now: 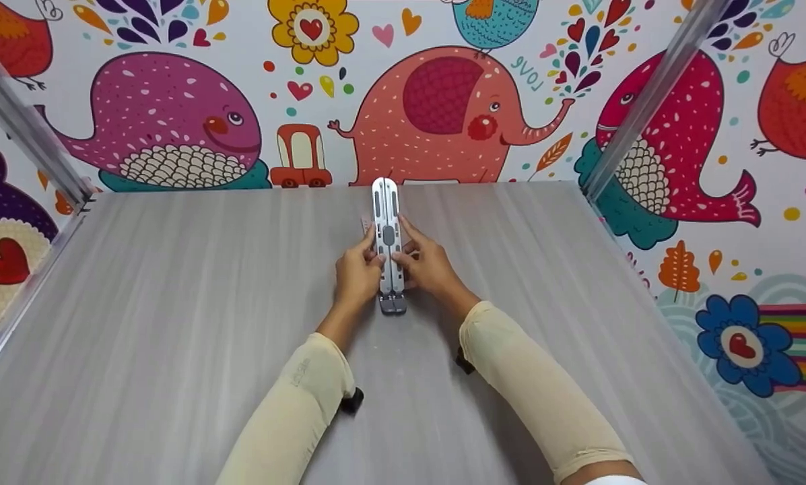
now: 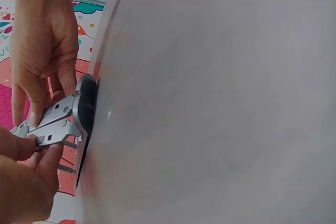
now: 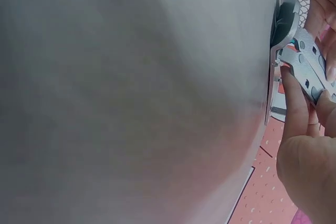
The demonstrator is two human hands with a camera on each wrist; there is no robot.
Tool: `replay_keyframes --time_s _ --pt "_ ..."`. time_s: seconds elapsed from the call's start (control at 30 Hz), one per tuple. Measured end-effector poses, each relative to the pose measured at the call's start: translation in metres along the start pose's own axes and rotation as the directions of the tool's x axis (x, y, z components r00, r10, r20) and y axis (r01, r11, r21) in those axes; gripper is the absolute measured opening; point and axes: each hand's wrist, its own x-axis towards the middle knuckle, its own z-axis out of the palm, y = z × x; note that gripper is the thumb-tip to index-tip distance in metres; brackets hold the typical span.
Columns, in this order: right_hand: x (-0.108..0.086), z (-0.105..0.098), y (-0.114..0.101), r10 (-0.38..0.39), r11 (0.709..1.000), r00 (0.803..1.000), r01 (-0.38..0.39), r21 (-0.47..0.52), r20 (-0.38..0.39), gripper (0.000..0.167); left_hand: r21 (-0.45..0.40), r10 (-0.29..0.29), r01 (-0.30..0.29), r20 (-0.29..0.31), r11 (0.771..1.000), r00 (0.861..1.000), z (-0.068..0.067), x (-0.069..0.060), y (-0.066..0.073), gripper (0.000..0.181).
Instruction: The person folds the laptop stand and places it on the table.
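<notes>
A folded silver metal laptop stand (image 1: 388,236) stands tilted up from the table, with a dark grey foot (image 1: 393,304) at its near end. My left hand (image 1: 359,273) grips its left side, thumb on the front face and fingers around the edge. On the right side my right hand (image 1: 433,266) holds it in a similar way. In the left wrist view the stand (image 2: 52,124) lies between both hands, its dark foot (image 2: 85,103) against the table surface. The right wrist view shows the stand's slotted bars (image 3: 307,66) close together, pinched by the right thumb and fingers.
The grey wood-grain table (image 1: 174,303) spreads around the hands. A wall printed with cartoon animals (image 1: 436,121) rises behind its far edge. Metal posts (image 1: 645,108) stand at the back corners. Each sleeve carries a small black device (image 1: 353,401).
</notes>
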Motion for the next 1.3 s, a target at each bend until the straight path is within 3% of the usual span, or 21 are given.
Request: replay_keyframes --time_s 0.23,0.57,0.8,0.97,1.3 --pt "-0.001 0.002 -0.001 -0.056 0.993 0.998 0.053 -0.103 -0.019 0.08 0.051 -0.003 0.003 -0.008 0.999 1.0 0.0 -0.004 0.004 0.068" --pt "-0.001 0.001 -0.001 -0.084 0.985 0.996 0.082 -0.151 -0.012 0.078 0.101 0.025 -0.021 -0.034 0.995 0.999 0.002 -0.006 0.006 0.065" --pt "-0.003 -0.001 0.003 -0.138 0.971 0.99 0.136 -0.198 0.004 0.076 0.182 0.06 -0.058 -0.007 0.981 0.998 0.002 -0.015 0.011 0.069" --pt "0.001 -0.008 0.003 -0.179 0.961 0.984 0.173 -0.216 -0.008 0.072 0.335 0.085 -0.087 0.021 0.938 0.996 0.0 -0.027 0.015 0.075" --pt "0.022 -0.035 -0.032 -0.201 0.93 0.979 0.177 -0.323 -0.041 0.082 0.612 -0.034 -0.02 0.076 0.791 0.997 0.004 -0.053 0.036 0.078"
